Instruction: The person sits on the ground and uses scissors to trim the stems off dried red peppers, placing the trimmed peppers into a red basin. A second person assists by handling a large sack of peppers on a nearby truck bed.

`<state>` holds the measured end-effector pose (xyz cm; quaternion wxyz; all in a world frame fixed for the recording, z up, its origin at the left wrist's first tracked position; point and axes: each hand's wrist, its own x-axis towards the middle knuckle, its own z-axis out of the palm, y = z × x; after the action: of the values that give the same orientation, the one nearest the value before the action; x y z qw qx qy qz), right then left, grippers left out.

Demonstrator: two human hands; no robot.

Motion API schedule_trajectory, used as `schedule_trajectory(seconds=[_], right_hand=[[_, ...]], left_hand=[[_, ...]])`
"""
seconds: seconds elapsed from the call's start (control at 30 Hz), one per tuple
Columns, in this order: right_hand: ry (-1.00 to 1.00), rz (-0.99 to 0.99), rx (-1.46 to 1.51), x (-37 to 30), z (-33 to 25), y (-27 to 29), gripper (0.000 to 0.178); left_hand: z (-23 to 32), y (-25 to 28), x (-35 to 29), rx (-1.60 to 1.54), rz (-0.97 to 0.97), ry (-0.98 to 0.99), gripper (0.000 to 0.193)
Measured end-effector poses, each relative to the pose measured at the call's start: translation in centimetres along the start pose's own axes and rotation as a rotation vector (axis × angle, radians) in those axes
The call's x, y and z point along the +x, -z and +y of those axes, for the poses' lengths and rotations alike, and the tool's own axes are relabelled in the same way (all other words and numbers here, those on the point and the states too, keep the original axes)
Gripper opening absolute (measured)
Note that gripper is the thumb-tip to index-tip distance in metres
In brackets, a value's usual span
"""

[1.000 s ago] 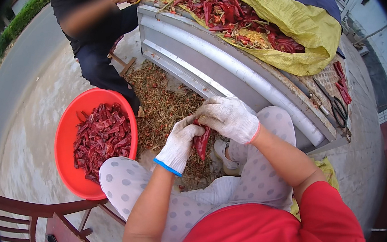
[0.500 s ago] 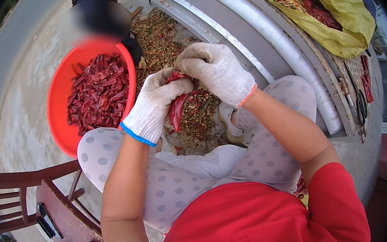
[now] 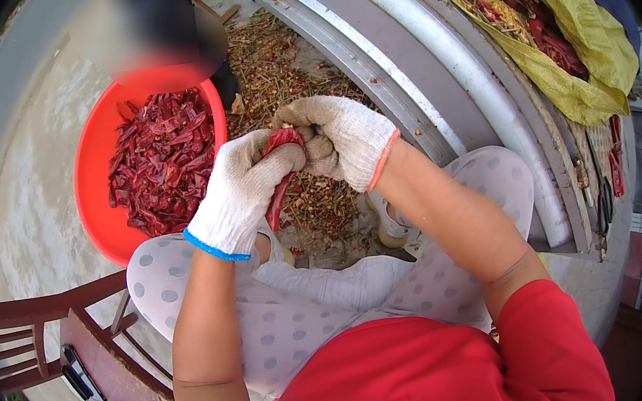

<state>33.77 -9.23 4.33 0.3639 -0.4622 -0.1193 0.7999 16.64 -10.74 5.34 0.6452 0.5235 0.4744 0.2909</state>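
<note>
Hanging from the fingers of the left hand [image 3: 240,180] in the head view, a dried red pepper [image 3: 279,200] is gripped with its long axis slanted from upper right to lower left. Its upper end is turned toward the right hand [image 3: 347,137], whose fingers are curled just beside it; whether it is also gripped by them cannot be told. A red basin [image 3: 86,177] of peppers [image 3: 164,160] is placed nearer the left hand, its lower rim partly hidden by the left knee [image 3: 156,277]. At right, a yellow sack [image 3: 611,28] is separated from the hands by a grey metal panel [image 3: 409,55].
</note>
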Motion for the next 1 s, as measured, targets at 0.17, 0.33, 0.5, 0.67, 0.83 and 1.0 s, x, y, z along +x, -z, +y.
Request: schedule_trajectory(seconds=[0.17, 0.33, 0.5, 0.67, 0.83, 1.0], right_hand=[[-0.069, 0.001, 0.121, 0.9, 0.7, 1.2, 0.016], [-0.07, 0.013, 0.182, 0.6, 1.3, 1.5, 0.018], [-0.113, 0.05, 0.244, 0.3, 1.5, 1.8, 0.02], [-0.134, 0.097, 0.299, 0.1, 1.4, 1.7, 0.02], [0.012, -0.12, 0.509, 1.2, -1.3, 4.1, 0.021], [0.284, 0.548, -0.592, 5.8, -0.7, 10.0, 0.029]], left_hand=[[-0.8, 0.1, 0.9, 0.199, -0.051, -0.071, 0.016], [-1.3, 0.2, 1.3, 0.2, -0.101, 0.023, 0.017], [-2.1, 0.1, 1.6, 0.456, -0.081, -0.234, 0.018], [-1.7, -0.1, 1.7, 0.742, -0.048, -0.389, 0.019], [-3.4, -1.3, 0.9, 0.802, -0.256, -0.573, 0.022], [-1.9, -1.1, 0.1, -0.273, 0.084, -0.001, 0.014]])
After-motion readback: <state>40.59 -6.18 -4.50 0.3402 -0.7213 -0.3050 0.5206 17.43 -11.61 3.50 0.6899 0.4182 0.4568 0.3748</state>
